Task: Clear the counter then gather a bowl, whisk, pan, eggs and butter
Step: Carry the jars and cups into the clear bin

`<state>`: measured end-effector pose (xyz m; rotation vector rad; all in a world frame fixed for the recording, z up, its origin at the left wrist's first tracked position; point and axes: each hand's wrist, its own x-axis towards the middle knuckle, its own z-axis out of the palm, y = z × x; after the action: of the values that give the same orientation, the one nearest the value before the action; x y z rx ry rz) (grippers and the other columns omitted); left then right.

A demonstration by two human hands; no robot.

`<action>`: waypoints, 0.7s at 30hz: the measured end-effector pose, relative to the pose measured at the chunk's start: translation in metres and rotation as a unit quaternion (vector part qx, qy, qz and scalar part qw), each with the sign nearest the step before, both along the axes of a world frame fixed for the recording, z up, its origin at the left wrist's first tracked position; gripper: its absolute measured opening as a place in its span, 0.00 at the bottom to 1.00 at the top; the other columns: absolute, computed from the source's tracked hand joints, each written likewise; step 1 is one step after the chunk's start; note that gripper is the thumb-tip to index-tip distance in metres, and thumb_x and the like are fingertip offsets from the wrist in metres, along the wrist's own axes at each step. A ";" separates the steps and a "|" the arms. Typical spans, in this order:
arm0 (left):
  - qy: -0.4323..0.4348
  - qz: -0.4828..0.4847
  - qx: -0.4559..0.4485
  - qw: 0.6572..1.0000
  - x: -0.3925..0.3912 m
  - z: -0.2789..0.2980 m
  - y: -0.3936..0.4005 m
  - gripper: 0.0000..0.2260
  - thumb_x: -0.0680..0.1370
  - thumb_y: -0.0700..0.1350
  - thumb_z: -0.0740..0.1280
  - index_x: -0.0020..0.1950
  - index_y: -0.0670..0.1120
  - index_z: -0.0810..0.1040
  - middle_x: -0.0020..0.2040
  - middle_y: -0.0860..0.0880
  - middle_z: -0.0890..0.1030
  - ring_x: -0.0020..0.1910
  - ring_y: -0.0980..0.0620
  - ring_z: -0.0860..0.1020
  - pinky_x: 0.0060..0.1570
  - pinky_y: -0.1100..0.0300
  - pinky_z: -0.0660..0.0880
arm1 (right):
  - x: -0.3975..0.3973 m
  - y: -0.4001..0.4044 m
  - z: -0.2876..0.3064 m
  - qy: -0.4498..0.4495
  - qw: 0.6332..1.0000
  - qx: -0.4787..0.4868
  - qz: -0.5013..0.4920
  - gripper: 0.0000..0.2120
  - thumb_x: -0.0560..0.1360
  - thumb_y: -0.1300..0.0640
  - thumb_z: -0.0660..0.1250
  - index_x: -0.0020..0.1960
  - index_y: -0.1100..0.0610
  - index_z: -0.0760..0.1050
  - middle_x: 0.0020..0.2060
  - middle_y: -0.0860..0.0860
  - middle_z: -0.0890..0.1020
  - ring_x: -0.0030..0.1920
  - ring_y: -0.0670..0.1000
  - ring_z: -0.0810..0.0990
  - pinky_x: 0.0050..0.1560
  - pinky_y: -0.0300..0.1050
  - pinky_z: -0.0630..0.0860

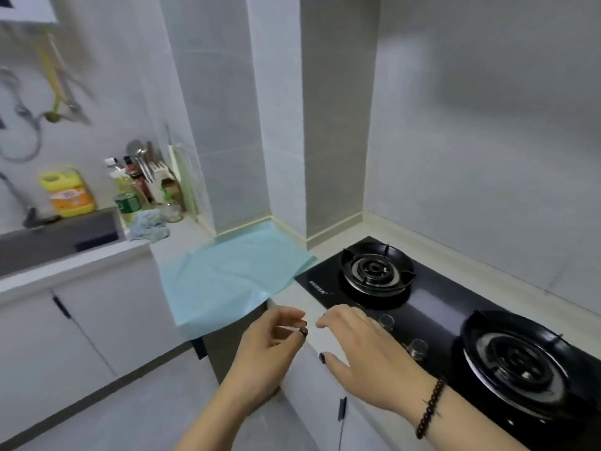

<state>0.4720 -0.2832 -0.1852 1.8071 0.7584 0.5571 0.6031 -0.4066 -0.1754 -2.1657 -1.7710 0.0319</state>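
Observation:
A light blue sheet (234, 271) lies spread over the corner of the white counter (182, 236), one edge hanging over the front. My left hand (270, 346) hovers just in front of the counter edge, fingers loosely curled, holding nothing. Beside it, my right hand (364, 349) hangs over the counter's front edge next to the black gas hob (432, 307), fingers relaxed and empty, a dark bead bracelet on the wrist. No bowl, whisk, pan, eggs or butter is in view.
A crumpled blue-grey cloth (148, 224) lies by the dark sink (55, 242). Behind it stand a yellow detergent jug (68, 190), bottles (126, 196) and a utensil and knife holder (156, 177). Two burners sit on the hob; white cabinet doors (81, 327) run below.

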 end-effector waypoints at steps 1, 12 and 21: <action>0.001 0.025 0.000 1.000 -0.018 -0.001 0.015 0.10 0.75 0.41 0.68 0.51 0.56 0.80 0.47 0.59 0.83 0.48 0.61 0.80 0.51 0.61 0.77 | -0.012 0.020 0.000 -0.002 1.000 -0.001 0.024 0.20 0.79 0.47 0.57 0.70 0.48 0.60 0.65 0.41 0.63 0.66 0.43 0.63 0.67 0.37 0.61; 0.010 0.294 -0.043 0.955 -0.181 -0.022 0.109 0.11 0.75 0.39 0.69 0.50 0.56 0.79 0.46 0.57 0.83 0.46 0.57 0.80 0.44 0.66 0.74 | -0.110 0.193 -0.013 0.033 0.971 -0.055 0.229 0.19 0.79 0.47 0.58 0.69 0.47 0.63 0.64 0.41 0.65 0.65 0.41 0.65 0.64 0.32 0.62; 0.001 0.455 -0.081 0.887 -0.250 -0.038 0.203 0.10 0.75 0.37 0.69 0.49 0.53 0.81 0.45 0.55 0.84 0.47 0.54 0.81 0.51 0.58 0.77 | -0.169 0.344 -0.042 0.096 0.936 -0.083 0.329 0.19 0.79 0.46 0.59 0.68 0.45 0.62 0.63 0.38 0.64 0.63 0.38 0.65 0.65 0.32 0.63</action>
<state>0.2222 -0.0804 -0.2236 1.2106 1.6144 1.0495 0.4346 -0.0627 -0.2175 -1.4964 -2.3437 0.5498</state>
